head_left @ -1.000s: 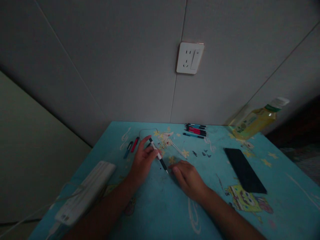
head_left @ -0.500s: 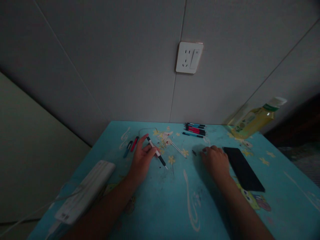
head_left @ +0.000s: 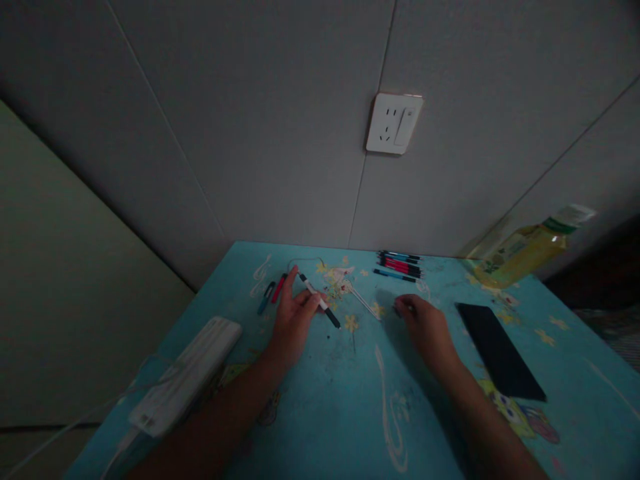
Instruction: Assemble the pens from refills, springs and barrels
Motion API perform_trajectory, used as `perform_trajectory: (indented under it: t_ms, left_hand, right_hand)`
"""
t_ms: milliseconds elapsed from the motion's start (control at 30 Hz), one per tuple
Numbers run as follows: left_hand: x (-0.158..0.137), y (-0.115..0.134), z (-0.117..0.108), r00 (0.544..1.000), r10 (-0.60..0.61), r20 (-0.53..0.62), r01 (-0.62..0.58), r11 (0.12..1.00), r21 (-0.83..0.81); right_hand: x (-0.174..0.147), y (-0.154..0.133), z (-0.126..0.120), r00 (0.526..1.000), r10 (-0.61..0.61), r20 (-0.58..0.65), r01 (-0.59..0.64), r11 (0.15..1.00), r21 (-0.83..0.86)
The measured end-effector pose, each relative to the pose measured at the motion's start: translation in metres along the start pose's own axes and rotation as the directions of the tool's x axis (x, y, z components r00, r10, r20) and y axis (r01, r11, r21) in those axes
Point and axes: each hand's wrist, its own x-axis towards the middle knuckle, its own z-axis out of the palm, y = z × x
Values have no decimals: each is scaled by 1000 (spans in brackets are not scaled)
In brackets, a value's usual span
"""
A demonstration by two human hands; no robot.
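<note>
My left hand [head_left: 295, 319] is closed round a white pen with black ends [head_left: 320, 300], held at a slant above the table. To the right, my right hand [head_left: 423, 323] has thumb and forefinger pinched on a small dark piece [head_left: 397, 309], mostly hidden by the fingertips. Between the hands lies a thin white stick [head_left: 365, 301]. Just beyond my left hand are a blue pen cap [head_left: 267, 298] and a red one [head_left: 279, 288]. Several black, blue and red pens [head_left: 400, 265] lie in a group at the back.
A white power strip [head_left: 185, 377] with a cable rests on the left of the blue patterned table [head_left: 345, 413]. On the right lie a flat dark rectangular object [head_left: 500, 350] and, behind it, a bottle of yellow liquid [head_left: 530, 253]. The wall holds a socket [head_left: 395, 123].
The small dark piece that lay on the table beside my right hand is now at its pinched fingertips. My left hand still holds the pen. The whole view has shifted slightly.
</note>
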Motion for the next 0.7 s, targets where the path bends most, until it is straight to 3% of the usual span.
perform_trajectory:
  t_ms: [67, 133, 267, 367, 500, 700]
  left_hand:
    - [-1, -1, 0, 1000, -6, -1, 6, 1000, -9]
    - [-1, -3, 0, 1000, -15, 9, 15, 1000, -24]
    - [-1, -6, 0, 999, -34, 24, 35, 999, -42]
    - [-1, -8, -1, 998, -36, 49, 38, 998, -42]
    - [-2, -10, 0, 998, -42, 56, 44, 998, -38]
    - [-1, -10, 0, 998, -35, 45, 37, 999, -40]
  right_hand:
    - [-5, -16, 6, 998, -49, 26, 39, 947, 319]
    - [-13, -32, 13, 993, -89, 73, 39, 858, 512]
    - [-26, -50, 30, 979, 7, 204, -160, 643, 749]
    - [-28, -49, 38, 960, 99, 263, -276, 516, 811]
    - [-27, -44, 41, 953, 161, 257, -303, 501, 811]
    - [-28, -48, 40, 953, 159, 257, -302, 479, 824]
